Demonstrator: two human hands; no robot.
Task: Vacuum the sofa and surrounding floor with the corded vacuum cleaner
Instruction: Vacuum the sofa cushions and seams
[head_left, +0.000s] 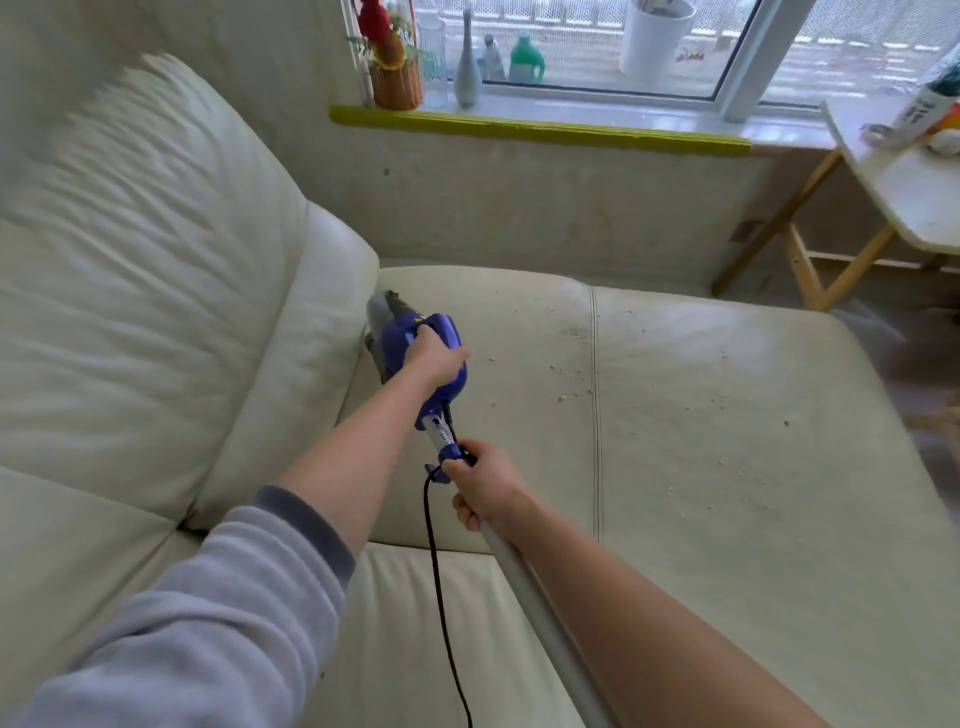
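Vacuum (410, 343), purple body with grey dust cup, held over cream sofa (675, 415) at the inner corner where seat meets back cushion (130, 270); nose toward the cushion, whether touching it not discernible. Left hand (434, 356) wrapped round the body's handle, fingers curled, forearm bare below a pushed-up grey sleeve (218, 597). Right hand (483, 491) clamped on the pale tube (540, 613) just behind the purple collar, tube running back toward lower frame edge under the bare right forearm. Black cord (439, 582) leaving the body's rear, passing beside the right hand, hanging down over the seat to the bottom edge. Crumbs (566, 382) scattered on the seat to the right of the vacuum, near and beyond a stitched seam (596, 415); more toward the far right edge. Windowsill (571, 117) behind the sofa with yellow front strip, carrying a basket of flowers (396, 78), a clear vase (432, 62) and a slim bottle (466, 67). Green jug (525, 58) and white pot (654, 39) beyond the glass. Wooden-legged counter (909, 208) at right, items on it blurred. Floor (930, 405) visible past the seat's right end.
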